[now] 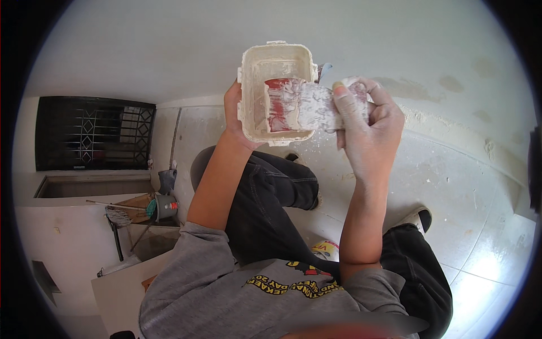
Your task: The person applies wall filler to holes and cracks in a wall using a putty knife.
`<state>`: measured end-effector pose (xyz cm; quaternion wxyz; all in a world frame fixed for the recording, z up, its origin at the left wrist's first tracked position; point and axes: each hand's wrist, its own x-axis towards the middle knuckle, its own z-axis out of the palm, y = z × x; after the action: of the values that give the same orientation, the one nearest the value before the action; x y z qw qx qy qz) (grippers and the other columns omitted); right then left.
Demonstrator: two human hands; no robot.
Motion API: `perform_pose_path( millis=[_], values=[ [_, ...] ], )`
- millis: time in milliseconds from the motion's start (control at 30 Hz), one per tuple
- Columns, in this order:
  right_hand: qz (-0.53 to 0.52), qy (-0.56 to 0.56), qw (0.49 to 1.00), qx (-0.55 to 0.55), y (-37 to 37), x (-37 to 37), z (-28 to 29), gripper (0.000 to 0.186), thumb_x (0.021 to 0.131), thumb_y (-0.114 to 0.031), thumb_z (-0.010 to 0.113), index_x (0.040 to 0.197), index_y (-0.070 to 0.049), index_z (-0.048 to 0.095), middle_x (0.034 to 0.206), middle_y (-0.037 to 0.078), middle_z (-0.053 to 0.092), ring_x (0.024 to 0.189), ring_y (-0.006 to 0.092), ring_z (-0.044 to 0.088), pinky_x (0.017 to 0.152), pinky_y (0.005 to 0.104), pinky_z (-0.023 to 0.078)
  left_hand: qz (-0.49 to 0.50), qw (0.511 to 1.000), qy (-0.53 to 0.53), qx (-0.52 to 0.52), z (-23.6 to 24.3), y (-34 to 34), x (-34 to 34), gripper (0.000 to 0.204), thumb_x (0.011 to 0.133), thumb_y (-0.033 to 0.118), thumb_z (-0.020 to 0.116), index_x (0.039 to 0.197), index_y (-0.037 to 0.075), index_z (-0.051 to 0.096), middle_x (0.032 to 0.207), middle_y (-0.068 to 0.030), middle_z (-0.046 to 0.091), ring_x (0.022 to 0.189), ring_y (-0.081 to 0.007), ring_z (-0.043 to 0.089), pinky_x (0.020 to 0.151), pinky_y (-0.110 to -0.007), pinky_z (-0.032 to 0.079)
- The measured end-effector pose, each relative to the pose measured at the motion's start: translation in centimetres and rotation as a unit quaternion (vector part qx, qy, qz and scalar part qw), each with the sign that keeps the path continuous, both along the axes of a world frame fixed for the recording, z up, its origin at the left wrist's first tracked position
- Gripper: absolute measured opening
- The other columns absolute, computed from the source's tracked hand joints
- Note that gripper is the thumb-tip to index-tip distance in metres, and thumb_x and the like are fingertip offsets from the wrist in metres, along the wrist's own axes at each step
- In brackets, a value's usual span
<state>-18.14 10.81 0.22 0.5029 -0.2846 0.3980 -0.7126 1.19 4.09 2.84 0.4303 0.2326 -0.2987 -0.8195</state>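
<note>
A rectangular off-white plastic tub (275,53), smeared inside with pale paste, is held up in front of me. My left hand (234,113) grips it from its left side and underneath, with most of the fingers hidden behind it. In my right hand (370,116) is a putty knife (322,107), thickly coated with white filler. The thumb lies on top of its handle and the fingers curl around it. Its wide reddish blade reaches over the tub's opening from the right. I cannot tell whether the blade touches the inside. White residue covers my right fingers and thumb.
A pale wall (395,45) with damp-looking patches rises ahead. White crumbs dot the tiled floor (429,175). My bent legs in dark trousers (265,198) are below the tub. At left are a dark grille door (93,133), a grey bucket (166,207) and a mop (117,217).
</note>
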Motion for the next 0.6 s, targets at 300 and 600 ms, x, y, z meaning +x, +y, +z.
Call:
perform_pose_path(
  millis=[300,600],
  values=[
    [-0.050,0.125,0.990,-0.037,0.0,2.9,-0.2,0.018,0.091,-0.011,0.067,0.098,0.004,0.061,0.058,0.014,0.058,0.048,0.0156,0.057,0.048,0.0291,0.042,-0.008,1.000,-0.022,0.011,-0.9,0.0,-0.8,0.056,0.101,0.045,0.033,0.130,0.003,0.055,0.120,-0.0159,0.064,0.104,-0.0294,0.068,0.089,-0.048,0.059],
    [0.068,-0.058,0.995,-0.033,0.8,1.9,1.3,0.021,0.097,-0.011,0.063,0.106,0.008,0.059,0.063,0.006,0.063,0.040,0.0059,0.052,0.032,0.0202,0.034,-0.011,0.996,-0.085,-0.024,-1.3,0.1,-0.3,0.057,0.101,0.046,0.032,0.132,0.003,0.054,0.120,-0.0174,0.064,0.103,-0.0295,0.068,0.086,-0.046,0.060]
  ],
)
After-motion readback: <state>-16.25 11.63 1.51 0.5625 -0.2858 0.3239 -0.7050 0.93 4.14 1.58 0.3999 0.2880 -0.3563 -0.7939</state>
